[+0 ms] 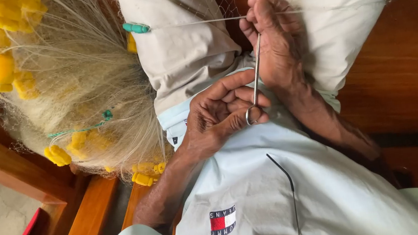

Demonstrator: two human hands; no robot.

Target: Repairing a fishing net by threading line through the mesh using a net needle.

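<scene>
— While the left hand (222, 113) curls in over the pale blue shirt (305, 196), what is it gripping?

— A thin metal needle (256, 76). The fingers are folded tight, with the thumb and forefinger pinching the looped lower end, and the wrist bends inward from a bare forearm that runs down toward the lower left.

— And the needle itself?

— It stands nearly upright, its tip reaching up to the right hand (274, 39), just under a taut pale line (196, 23) stretched sideways.

— How is the right hand set?

— Its forearm comes up from the lower right, the hand held vertical with fingers bunched at the top, closed around the line where the needle meets it.

— Where does the line lead?

— Left, across a beige trouser knee (178, 46), to a small teal float (136, 28). Beyond that lies a heaped fishing net (76, 92) of fine pale mesh, dotted with yellow floats (4, 72), resting on a wooden bench (407, 70).
</scene>
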